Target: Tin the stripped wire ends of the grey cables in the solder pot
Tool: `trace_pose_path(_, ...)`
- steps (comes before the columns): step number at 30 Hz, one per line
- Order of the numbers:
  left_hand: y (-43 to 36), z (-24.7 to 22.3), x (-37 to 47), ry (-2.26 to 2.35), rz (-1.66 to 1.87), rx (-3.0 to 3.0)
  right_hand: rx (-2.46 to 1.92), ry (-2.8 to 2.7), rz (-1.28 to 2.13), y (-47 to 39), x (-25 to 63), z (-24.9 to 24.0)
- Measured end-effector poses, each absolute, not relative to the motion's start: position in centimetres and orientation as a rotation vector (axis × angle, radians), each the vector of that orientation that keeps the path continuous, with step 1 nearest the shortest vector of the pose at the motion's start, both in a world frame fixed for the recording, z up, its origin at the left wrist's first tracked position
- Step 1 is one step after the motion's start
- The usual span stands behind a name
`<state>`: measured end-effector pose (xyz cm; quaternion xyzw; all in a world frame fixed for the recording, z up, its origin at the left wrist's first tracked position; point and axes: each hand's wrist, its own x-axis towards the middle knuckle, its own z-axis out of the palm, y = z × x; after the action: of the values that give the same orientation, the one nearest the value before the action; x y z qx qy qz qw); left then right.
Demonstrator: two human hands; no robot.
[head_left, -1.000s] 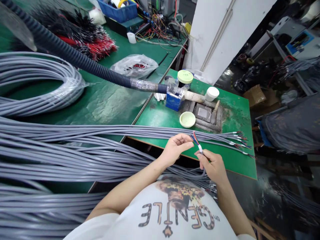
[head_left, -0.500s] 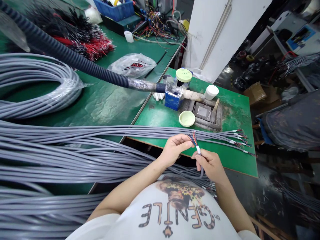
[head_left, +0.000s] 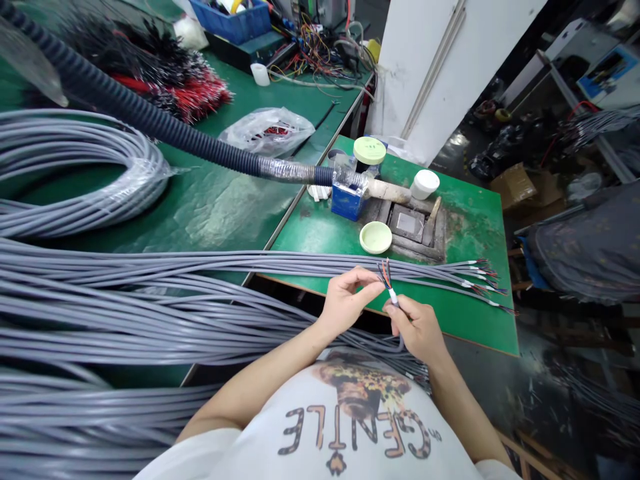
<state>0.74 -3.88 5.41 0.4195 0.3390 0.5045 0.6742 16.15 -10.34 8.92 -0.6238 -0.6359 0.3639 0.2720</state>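
Note:
Between my hands stands the end of a grey multi-core cable (head_left: 395,301), with a white band below its fanned-out red, blue and dark wires (head_left: 385,272). My right hand (head_left: 416,325) is closed round the cable just under the white band. Thumb and fingers of my left hand (head_left: 350,297) pinch at the thin wires on their left side; which wire is between the fingertips is too small to tell. Behind the hands, a row of grey cables (head_left: 320,263) lies across the bench, their stripped ends (head_left: 483,270) spread at the right.
A soldering pot (head_left: 409,223) in a dirty frame sits beyond the hands, below a ribbed extraction hose (head_left: 200,147). Around it are a pale green dish (head_left: 375,237), a white tub (head_left: 425,184) and a blue box (head_left: 346,202). Coiled cable (head_left: 135,183) lies at left.
The held cable end has shifted slightly left and tilts a little more, its wires looking more spread. Both hands keep their grip in nearly the same place.

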Motion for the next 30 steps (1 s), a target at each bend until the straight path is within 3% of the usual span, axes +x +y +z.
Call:
trace_pose_path(20, -2.9, 4.5, 1.4, 0.441, 0.794, 0.443, -1.621, -1.841, 1.031, -10.4, 16.1, 9.2)
trace_pose_path(30, -1.7, 4.7, 1.1, 0.261, 0.573, 0.591, -1.49, -1.928, 1.136, -10.7, 16.4, 9.3)
